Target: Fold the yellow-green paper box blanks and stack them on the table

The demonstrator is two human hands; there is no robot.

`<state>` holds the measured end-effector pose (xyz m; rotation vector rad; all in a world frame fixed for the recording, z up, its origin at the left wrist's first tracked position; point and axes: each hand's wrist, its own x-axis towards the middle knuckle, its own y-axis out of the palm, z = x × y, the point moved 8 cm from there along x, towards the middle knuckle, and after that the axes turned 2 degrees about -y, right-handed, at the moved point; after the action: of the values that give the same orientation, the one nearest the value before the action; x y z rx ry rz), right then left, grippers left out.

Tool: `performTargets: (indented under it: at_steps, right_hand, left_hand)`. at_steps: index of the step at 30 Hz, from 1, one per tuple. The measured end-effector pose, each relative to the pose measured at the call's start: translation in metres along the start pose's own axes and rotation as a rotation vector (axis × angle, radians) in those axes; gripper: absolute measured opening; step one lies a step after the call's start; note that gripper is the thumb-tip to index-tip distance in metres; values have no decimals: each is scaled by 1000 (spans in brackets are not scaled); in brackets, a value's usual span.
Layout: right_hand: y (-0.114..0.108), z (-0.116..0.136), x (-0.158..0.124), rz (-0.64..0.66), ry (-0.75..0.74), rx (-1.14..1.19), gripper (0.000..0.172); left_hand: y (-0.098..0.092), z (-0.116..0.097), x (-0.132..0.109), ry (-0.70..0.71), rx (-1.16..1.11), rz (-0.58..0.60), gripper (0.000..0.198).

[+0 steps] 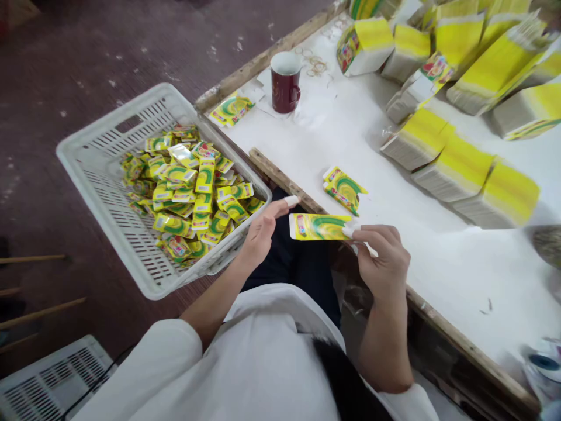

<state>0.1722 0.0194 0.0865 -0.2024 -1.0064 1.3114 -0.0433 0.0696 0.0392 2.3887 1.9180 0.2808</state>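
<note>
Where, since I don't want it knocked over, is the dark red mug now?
Head view: the mug stands at upper centre on the white table, between some yellow packaging and loose rubber bands.

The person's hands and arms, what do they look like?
Short white sleeves leave the forearms bare. The left hand has a white finger cover, and the right hand has a white covering on at least one finger too. I see no full gloves or bracelets.

Yellow carton (321,227), swirled with green
</note>
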Motion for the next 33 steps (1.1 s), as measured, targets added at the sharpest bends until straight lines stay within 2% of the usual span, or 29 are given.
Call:
performTargets:
  at_steps: [2,3,4,5,6,7,8,10,12,14,16,17,19,21,23,25,27,29,31,33]
  right_hand:
    - [9,15,-1,101,-114,-130,24]
    - [17,22,-3,161,-158,-138,26]
    - [24,27,-5,199,-188,-122,26]
    - [28,31,-8,192,-196,-96,25]
    - [28,32,-9,133,-174,-66,23]
    - [26,29,-11,29,-119,-22,27]
    - [22,24,-13,-89,-40,49,39]
    - [23,5,-21,-246,184,288,66]
    - [46,-13,-29,-202,454,595,69]
    - [74,-20,-39,-52,699,841,60]
    - [92,-20,-46,91,815,968,57]
    - [96,-19,-47,140,812,990,58]
    - [94,-21,-45,166,711,965,62]
    - [84,-22,-42,143,562,852,69]
    - [73,-19,-41,148,418,678,68]
    - [67,-9,-39,212,294,505,66]
    - [68,5,-36,306,184,402,73]
    - [72,17,-33,370,104,338,75]
    - [76,20,-29,357,66,289,65]
    - [75,14,-27,261,76,248,60]
  left_hand:
    - [6,-12,1,60,289,99,91]
    - [13,-11,1,45,437,179,101]
    - [21,-7,-1,3,554,263,104]
    - [28,-1,-4,-48,631,327,98]
    - [34,5,-6,-95,674,363,86]
    - [38,10,-9,-125,693,369,74]
    - [41,13,-11,-129,698,349,66]
    - [44,13,-15,-66,701,276,66]
    - [50,12,-19,28,710,254,72]
    - [57,10,-22,127,729,288,74]
    - [63,7,-25,231,759,337,69]
    - [65,5,-25,272,775,352,66]
    - [64,5,-24,285,805,360,63]
    - [62,10,-22,215,818,378,62]
    - [61,17,-21,127,793,392,64]
    - [59,24,-22,71,737,373,68]
    - [58,32,-22,45,691,343,72]
    - [58,38,-23,64,704,327,65]
    - [58,39,-23,130,753,293,54]
    - [52,33,-21,174,802,218,56]
